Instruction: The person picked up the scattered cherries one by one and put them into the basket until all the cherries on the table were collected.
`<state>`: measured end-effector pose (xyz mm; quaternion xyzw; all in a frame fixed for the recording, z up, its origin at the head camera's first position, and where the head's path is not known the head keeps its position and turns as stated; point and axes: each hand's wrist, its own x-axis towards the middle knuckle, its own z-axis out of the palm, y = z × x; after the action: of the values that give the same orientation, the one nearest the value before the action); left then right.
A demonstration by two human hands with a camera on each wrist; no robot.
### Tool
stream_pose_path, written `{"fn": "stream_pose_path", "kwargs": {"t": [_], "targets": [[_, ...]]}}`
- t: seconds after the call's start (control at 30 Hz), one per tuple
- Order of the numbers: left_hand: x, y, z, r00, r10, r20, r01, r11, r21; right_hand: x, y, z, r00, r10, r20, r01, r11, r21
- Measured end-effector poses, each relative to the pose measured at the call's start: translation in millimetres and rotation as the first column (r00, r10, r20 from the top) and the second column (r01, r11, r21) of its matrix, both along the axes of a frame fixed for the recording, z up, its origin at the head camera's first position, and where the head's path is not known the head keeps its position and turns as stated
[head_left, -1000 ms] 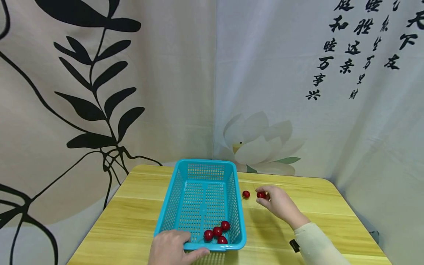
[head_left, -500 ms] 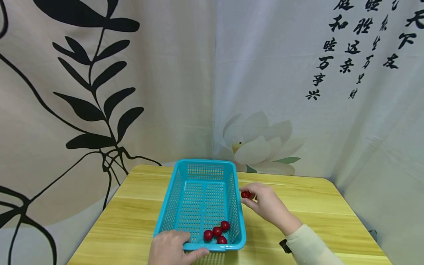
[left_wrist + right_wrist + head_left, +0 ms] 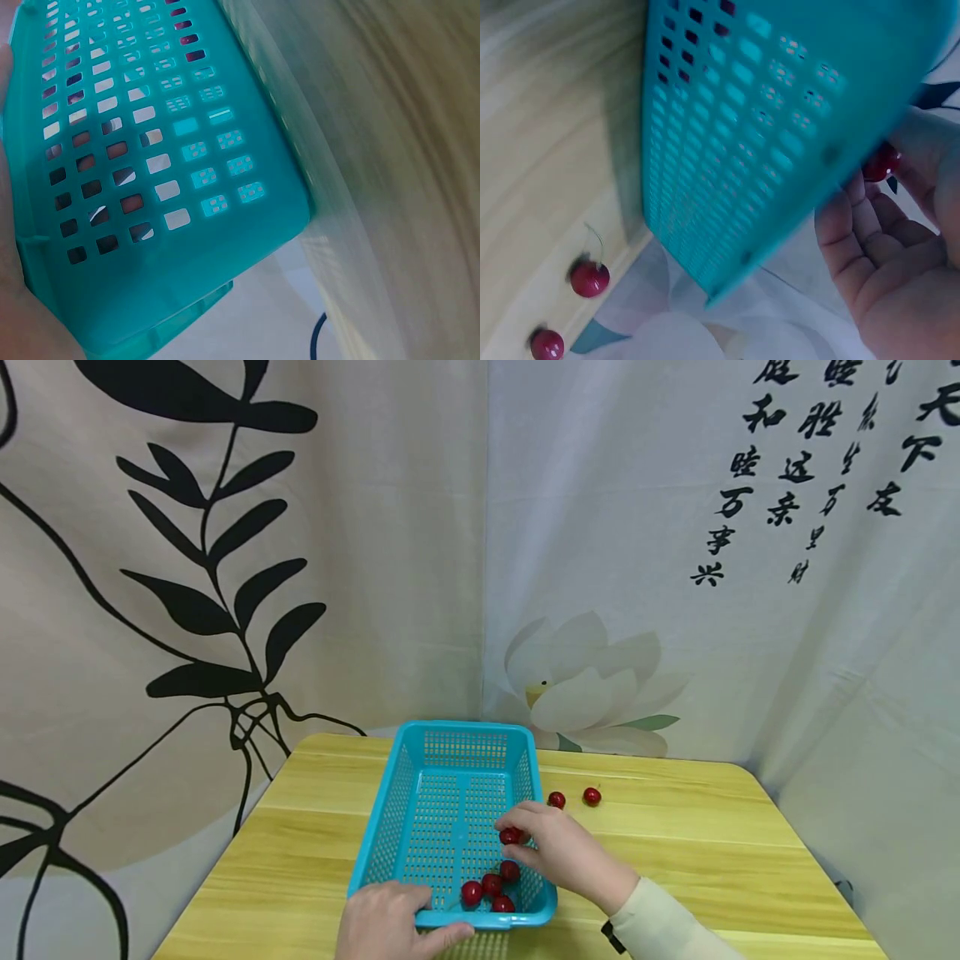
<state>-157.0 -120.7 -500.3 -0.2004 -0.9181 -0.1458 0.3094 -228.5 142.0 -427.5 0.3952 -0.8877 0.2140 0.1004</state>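
Observation:
A blue perforated plastic basket [image 3: 459,920] stands on the table, with several red cherries [image 3: 492,884] in its near right corner. My left hand [image 3: 393,920] grips the basket's near left rim, fingers over the edge and thumb along the front. Above the inside of the basket's right wall, my right hand [image 3: 558,852] pinches a cherry [image 3: 509,836] between thumb and fingers. That held cherry [image 3: 883,163] also shows in the right wrist view, past the basket's rim. Two more cherries lie on the table right of the basket, one close by [image 3: 557,799] and one farther right [image 3: 592,796].
The light wooden table [image 3: 675,827] ends at a printed curtain [image 3: 420,568] with black leaves, a lotus and writing. In the left wrist view, the basket's perforated wall [image 3: 150,285] fills the left side, and a dark cable [image 3: 316,337] hangs below.
The right hand has moved left from the right-hand part of the table, passing over the nearer loose cherry, to above the basket with a cherry. The left hand and basket have stayed put.

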Motion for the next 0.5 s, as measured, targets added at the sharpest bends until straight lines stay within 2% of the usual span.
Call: {"fn": "stream_pose_path", "kwargs": {"t": [0.1, 0.23, 0.5], "targets": [[-0.3, 0.1, -1.1, 1.0, 0.0, -0.013, 0.0, 1.0, 0.002, 0.1, -5.2, -7.7, 1.0, 0.022, 0.002, -0.022, 1.0, 0.015], [-0.1, 0.4, -1.7, 1.0, 0.006, 0.004, -0.006, 1.0, 0.002, -1.9, -10.3, -17.8, 0.999, 0.052, -0.001, -0.051, 0.998, 0.047], [-1.3, -0.9, -3.2, 1.0, -0.001, -0.027, 0.001, 1.0, 0.013, -6.9, -16.4, -28.1, 0.999, 0.047, 0.005, -0.047, 0.992, 0.116]]}}
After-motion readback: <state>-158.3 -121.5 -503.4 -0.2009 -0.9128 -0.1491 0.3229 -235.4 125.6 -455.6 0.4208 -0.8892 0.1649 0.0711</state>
